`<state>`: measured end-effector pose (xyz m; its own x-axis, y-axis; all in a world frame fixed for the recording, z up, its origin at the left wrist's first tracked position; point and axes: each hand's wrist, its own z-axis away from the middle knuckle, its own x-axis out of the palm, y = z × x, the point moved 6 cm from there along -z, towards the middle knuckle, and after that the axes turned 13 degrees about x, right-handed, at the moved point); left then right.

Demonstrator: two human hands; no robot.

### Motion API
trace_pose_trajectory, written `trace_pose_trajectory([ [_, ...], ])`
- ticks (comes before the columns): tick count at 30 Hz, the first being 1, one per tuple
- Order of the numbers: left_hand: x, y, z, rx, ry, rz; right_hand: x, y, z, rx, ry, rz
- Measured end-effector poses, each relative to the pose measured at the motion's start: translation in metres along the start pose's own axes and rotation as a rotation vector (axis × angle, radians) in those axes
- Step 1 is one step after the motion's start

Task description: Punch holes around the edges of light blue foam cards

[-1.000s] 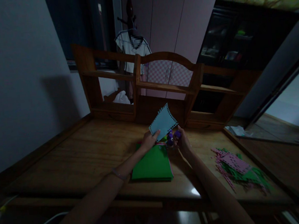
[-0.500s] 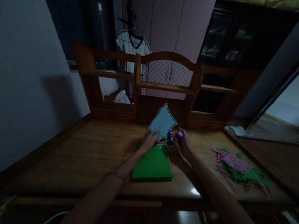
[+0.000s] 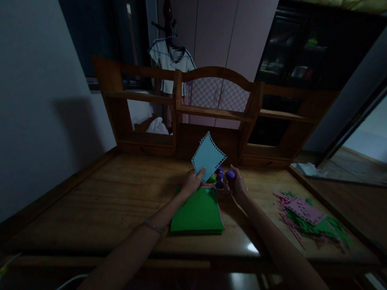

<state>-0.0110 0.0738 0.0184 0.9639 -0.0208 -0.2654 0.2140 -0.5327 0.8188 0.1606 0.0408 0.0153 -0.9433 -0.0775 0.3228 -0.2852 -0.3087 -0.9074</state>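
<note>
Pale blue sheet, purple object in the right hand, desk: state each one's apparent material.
Pale blue sheet: matte paper or thin foam, probably; curved edges, no shine.
Purple object: perhaps smooth plastic; no texture shows, but small and dim.
Desk: glossy, wood or wood-look; visible grain, bright reflection.

Dim room, soft shadow on wall (image 3: 18, 87), glare on desk (image 3: 126, 190)
</note>
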Motion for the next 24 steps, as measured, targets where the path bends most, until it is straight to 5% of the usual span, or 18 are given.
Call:
trace_pose_trajectory([
  [24, -0.0073, 0.0031, -0.0009, 0.020, 0.071, 0.013, 0.0055, -0.0001, 0.0020, -0.018, -0.013, 0.010],
])
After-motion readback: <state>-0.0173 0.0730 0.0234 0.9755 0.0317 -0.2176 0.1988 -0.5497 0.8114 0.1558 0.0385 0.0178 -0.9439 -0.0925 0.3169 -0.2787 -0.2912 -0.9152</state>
